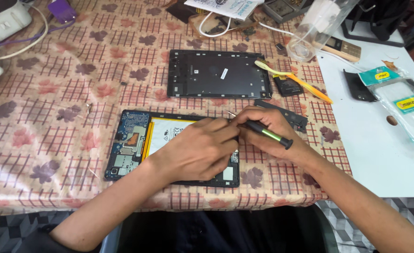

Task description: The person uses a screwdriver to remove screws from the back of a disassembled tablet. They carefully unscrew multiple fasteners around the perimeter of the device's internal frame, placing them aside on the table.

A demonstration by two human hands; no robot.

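Pinching a green-and-black screwdriver (269, 134) between curled fingers (244, 121), the right hand (271, 129) meets the left hand (198, 151), whose fingers bend down flat on the opened tablet (133, 145) without clearly gripping anything. The tablet lies near the table's front edge on a flowered tablecloth (52, 117), its blue circuit board at nine o'clock from the hands. The removed black back cover (216, 74) rests at twelve o'clock, an orange pry tool (305, 84) at two o'clock.

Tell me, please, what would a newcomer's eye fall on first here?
Probably the opened tablet at the table's near edge, where the left hand rests on it and the right hand holds a green-handled screwdriver. Just beyond lies its removed dark back cover on the floral tablecloth.
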